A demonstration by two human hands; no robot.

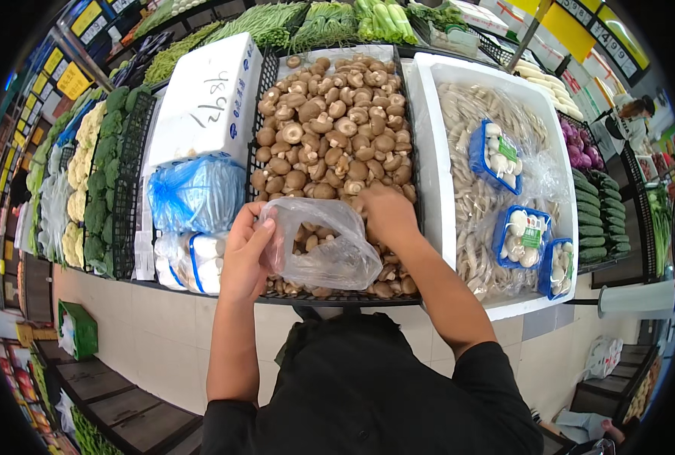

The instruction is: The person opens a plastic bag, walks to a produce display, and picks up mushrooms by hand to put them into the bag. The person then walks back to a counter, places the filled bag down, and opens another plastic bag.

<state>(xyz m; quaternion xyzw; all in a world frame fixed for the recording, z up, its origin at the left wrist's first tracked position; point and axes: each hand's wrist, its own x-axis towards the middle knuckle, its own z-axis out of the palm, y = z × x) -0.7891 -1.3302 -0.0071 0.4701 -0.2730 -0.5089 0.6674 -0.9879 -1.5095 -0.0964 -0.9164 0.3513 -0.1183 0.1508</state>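
Note:
In my left hand is the rim of a clear plastic bag, pinched between thumb and fingers. The bag spreads over the near part of a black crate of brown shiitake mushrooms, and mushrooms show at its opening; whether they lie inside or beneath it I cannot tell. My right hand reaches into the pile just right of the bag, fingers down among the mushrooms. Its fingertips are partly hidden, so any hold on a mushroom cannot be made out.
A white foam box and a blue bag stand left of the crate. At right, a foam tub holds bagged oyster mushrooms and blue trays of white mushrooms. Broccoli lies farther left. A person stands far right.

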